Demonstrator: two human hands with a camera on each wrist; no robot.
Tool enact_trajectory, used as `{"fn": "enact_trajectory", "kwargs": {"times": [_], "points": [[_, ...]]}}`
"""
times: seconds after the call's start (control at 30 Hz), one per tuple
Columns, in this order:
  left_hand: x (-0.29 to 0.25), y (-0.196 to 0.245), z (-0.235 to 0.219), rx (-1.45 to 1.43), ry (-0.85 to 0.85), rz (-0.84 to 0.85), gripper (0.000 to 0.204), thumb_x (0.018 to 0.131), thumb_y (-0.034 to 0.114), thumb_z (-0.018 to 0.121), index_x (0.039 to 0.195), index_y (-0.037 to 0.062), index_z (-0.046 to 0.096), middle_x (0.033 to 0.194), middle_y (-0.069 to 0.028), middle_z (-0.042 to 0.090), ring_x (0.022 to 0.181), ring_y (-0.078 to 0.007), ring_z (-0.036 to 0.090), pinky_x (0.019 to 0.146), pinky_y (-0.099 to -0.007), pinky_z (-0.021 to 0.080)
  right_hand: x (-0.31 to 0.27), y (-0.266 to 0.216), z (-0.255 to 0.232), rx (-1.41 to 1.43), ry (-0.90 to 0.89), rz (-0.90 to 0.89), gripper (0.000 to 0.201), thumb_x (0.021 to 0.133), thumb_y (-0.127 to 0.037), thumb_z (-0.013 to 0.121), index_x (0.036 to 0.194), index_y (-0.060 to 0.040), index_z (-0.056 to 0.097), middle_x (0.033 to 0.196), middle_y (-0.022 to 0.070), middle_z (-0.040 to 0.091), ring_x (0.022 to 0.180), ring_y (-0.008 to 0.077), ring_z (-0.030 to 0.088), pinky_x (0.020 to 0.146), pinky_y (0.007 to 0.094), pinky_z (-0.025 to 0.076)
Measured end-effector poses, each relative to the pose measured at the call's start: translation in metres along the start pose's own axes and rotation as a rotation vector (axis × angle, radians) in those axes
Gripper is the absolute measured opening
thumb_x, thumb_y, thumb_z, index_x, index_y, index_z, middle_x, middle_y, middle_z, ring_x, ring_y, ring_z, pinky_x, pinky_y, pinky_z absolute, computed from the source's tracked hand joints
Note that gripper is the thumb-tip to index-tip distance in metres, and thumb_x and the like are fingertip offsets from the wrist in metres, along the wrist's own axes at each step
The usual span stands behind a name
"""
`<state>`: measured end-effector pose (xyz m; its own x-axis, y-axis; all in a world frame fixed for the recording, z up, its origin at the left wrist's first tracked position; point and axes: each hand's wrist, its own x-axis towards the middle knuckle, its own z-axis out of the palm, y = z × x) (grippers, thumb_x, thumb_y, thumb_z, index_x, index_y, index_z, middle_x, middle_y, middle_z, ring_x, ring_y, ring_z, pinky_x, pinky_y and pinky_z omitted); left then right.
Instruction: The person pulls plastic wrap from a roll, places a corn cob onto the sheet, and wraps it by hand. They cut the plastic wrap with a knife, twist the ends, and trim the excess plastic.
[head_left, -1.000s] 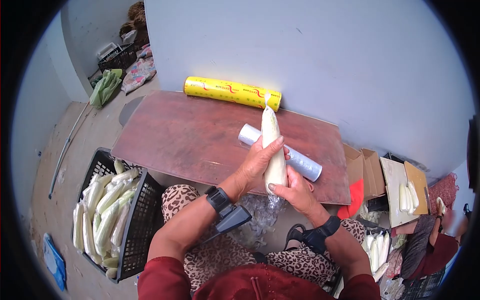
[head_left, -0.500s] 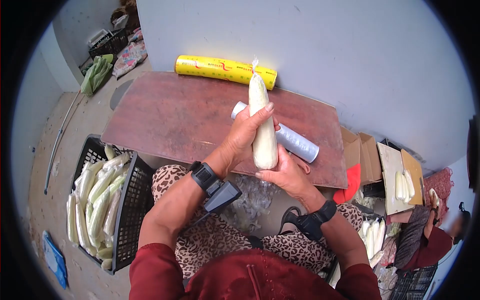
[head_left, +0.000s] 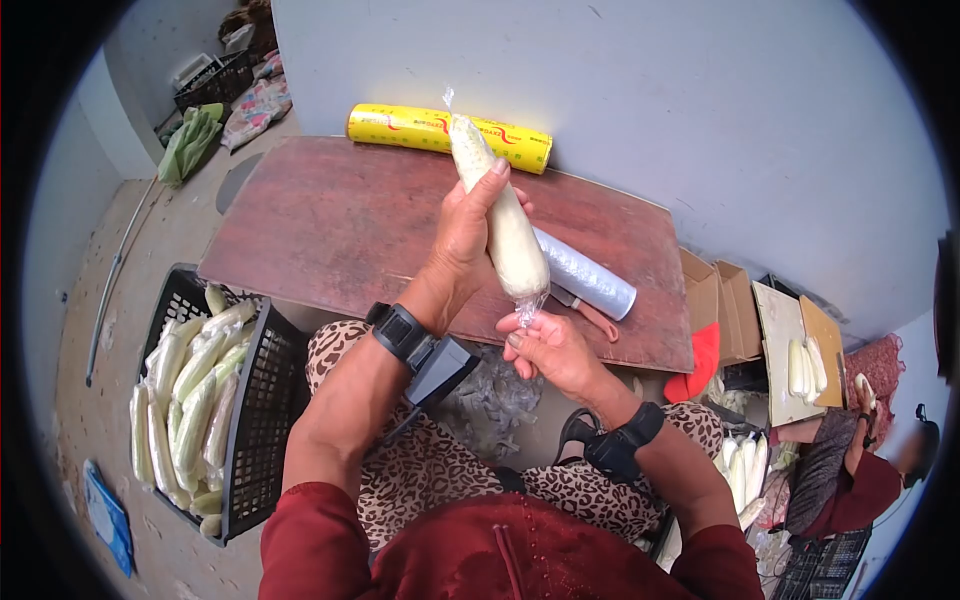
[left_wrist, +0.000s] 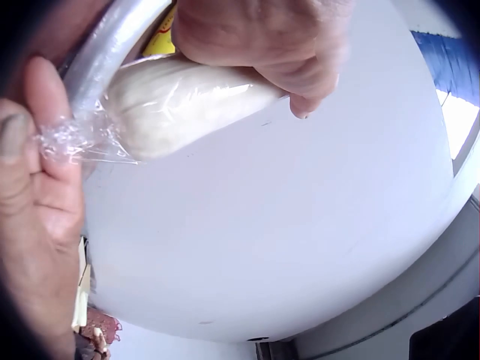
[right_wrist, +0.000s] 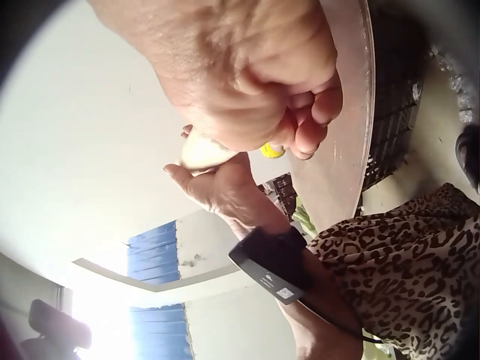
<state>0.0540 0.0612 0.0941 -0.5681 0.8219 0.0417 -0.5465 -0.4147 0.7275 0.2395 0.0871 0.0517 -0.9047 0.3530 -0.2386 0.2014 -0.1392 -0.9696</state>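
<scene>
A pale, long vegetable (head_left: 515,250) in clear film is held tilted above the table, its upper end toward the wall. The left hand (head_left: 465,235) grips it around the middle, thumb along its upper side. At its lower end, the right hand (head_left: 550,350) pinches the gathered film tail (head_left: 528,303) between thumb and fingers. The left wrist view shows the film (left_wrist: 82,139) bunched at the right hand's fingers (left_wrist: 52,97), beside the vegetable's blunt end (left_wrist: 142,112). In the right wrist view, the right hand (right_wrist: 247,67) covers part of the vegetable (right_wrist: 202,152).
On the red-brown table (head_left: 330,210) lie a yellow roll (head_left: 400,125), a clear film roll (head_left: 590,275) and a knife with a pinkish handle (head_left: 598,320). A black crate (head_left: 262,400) of wrapped vegetables stands at left. Another person (head_left: 865,490) sits at far right.
The vegetable's upper end has swung left and its whole length has risen in view. The right hand has moved from its lower end onto the film tail.
</scene>
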Motion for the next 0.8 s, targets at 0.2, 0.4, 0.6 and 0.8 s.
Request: {"fn": "enact_trajectory", "kwargs": {"times": [0.2,0.4,0.6,0.8], "points": [[0.011,0.006,-0.004,-0.156,0.113,0.028,0.040,0.090,0.034,0.066,0.110,0.0035,0.050,0.085,-0.0120,0.061,0.076,-0.0207,0.063,0.063,-0.0368,0.055,-0.008,-0.002,0.010,-0.279,-0.165,0.002,0.023,0.095,-0.010,0.057,0.113,0.0040,0.057,0.087,0.0042,0.064,0.068,0.0075,0.058,0.061,0.0231,0.048],[0.010,0.006,-0.001,-0.161,0.090,0.023,0.040,0.091,0.034,0.066,0.110,0.0031,0.050,0.085,-0.0121,0.061,0.075,-0.0212,0.063,0.064,-0.0373,0.055,-0.001,-0.007,-0.011,0.046,-0.017,0.083,0.053,0.090,-0.020,0.069,0.130,0.0030,0.044,0.099,0.0062,0.061,0.080,0.0105,0.060,0.067,0.0231,0.050],[0.012,0.002,-0.002,-0.149,0.082,0.000,0.039,0.090,0.034,0.066,0.110,0.0036,0.050,0.084,-0.0117,0.061,0.075,-0.0211,0.063,0.063,-0.0378,0.055,0.002,-0.013,-0.012,0.170,0.062,-0.041,0.043,0.095,-0.028,0.063,0.125,0.0002,0.048,0.100,0.0071,0.060,0.082,0.0104,0.060,0.065,0.0212,0.049],[0.013,0.006,-0.003,-0.121,0.096,0.022,0.040,0.091,0.035,0.065,0.110,0.0024,0.051,0.085,-0.0119,0.061,0.075,-0.0212,0.063,0.064,-0.0373,0.055,0.004,-0.010,-0.015,0.000,0.116,-0.022,0.021,0.099,-0.021,0.057,0.096,-0.0012,0.062,0.085,0.0040,0.063,0.069,0.0087,0.059,0.066,0.0224,0.050]]}}
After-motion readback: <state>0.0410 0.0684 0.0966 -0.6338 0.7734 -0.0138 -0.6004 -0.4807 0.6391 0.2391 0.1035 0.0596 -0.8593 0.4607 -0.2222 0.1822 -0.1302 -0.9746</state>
